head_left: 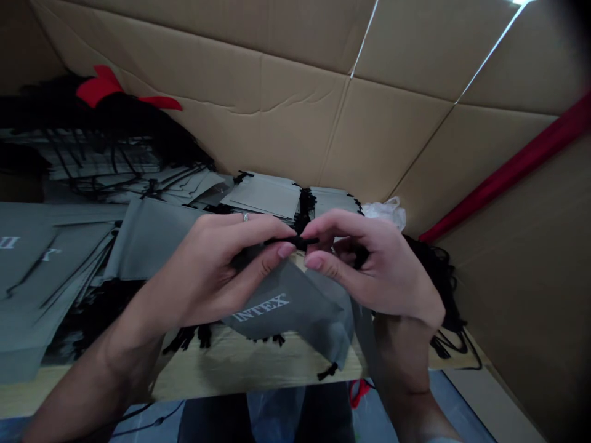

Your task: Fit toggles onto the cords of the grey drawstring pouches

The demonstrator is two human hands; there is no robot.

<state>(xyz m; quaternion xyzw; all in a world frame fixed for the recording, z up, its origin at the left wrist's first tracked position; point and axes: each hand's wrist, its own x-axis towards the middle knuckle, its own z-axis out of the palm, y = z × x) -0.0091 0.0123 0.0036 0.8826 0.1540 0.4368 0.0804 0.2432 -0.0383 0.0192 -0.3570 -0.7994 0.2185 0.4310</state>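
My left hand (pixel 221 271) and my right hand (pixel 369 264) meet above the table edge, both pinching a short black cord (pixel 295 241) between thumbs and fingertips. The cord belongs to a grey drawstring pouch (pixel 295 314) printed INTEX, which hangs below my hands and drapes over the wooden table edge (pixel 258 363). A ring shows on a finger of my left hand. More black cord ends dangle from the pouch's lower edge.
Stacks of flat grey pouches (pixel 50 271) lie at the left and further stacks (pixel 272 197) behind my hands. Loose black cords (pixel 438 277) pile at the right. Cardboard walls (pixel 295 92) enclose the bench; a red bar (pixel 508 166) runs at right. A red item (pixel 99 86) sits far left.
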